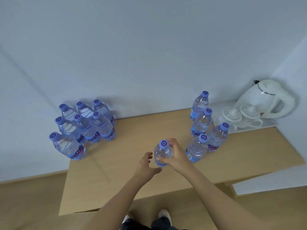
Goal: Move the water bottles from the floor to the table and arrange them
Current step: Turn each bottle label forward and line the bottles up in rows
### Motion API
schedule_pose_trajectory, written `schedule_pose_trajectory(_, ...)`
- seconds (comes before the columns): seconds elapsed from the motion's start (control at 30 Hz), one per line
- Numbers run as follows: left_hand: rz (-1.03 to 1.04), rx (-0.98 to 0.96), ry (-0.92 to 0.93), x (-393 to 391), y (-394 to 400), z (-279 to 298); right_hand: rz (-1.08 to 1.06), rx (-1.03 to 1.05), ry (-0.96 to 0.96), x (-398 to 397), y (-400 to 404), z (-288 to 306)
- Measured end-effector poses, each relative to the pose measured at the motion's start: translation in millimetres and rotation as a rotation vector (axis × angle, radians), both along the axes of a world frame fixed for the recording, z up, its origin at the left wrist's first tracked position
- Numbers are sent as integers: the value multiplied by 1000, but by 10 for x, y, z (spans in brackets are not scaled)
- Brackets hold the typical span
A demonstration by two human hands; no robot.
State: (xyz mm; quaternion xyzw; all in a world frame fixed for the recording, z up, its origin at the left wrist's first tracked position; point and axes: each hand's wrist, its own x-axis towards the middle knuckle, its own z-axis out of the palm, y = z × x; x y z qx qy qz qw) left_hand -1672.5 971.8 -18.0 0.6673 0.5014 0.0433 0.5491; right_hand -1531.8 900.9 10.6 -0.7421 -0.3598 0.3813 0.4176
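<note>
Your right hand (pixel 174 154) is wrapped around the shoulder and upper body of the bottle (pixel 162 155) standing upright near the front middle of the table (pixel 132 163), while your left hand (pixel 146 165) hovers just beside it with fingers loosely spread, holding nothing; whether its thumb brushes the base is hard to tell from this angle. This bottle sits between a cluster of seven bottles (pixel 83 127) at the back left corner and four bottles (pixel 204 127) toward the right, next to the tray with a white kettle (pixel 267 98) and lidded cups (pixel 239 116). Judging by the clear contents, each bottle is likely full, so expect real weight and a thin plastic wall that dents if you squeeze. The smooth label band may slip; grip at the ribbed body under the shoulder, not the cap. Tall and narrow, it will probably tip easily, so slide it gently when nudging it into line.
</note>
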Motion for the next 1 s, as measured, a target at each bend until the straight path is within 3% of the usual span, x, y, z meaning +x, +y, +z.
schedule_pose_trajectory(0.3,16,-32,-45,-99,116,66,-53,41,35,11,239,135)
schedule_pose_trajectory(0.6,-16,-135,-348,-275,282,665,-78,185,139,-109,731,809)
schedule_pose_trajectory(0.77,33,-125,-466,-364,329,965,-29,194,239,-284,976,1005)
schedule_pose_trajectory(1.0,64,-123,-485,-643,490,1018,53,180,427,-554,1199,1131)
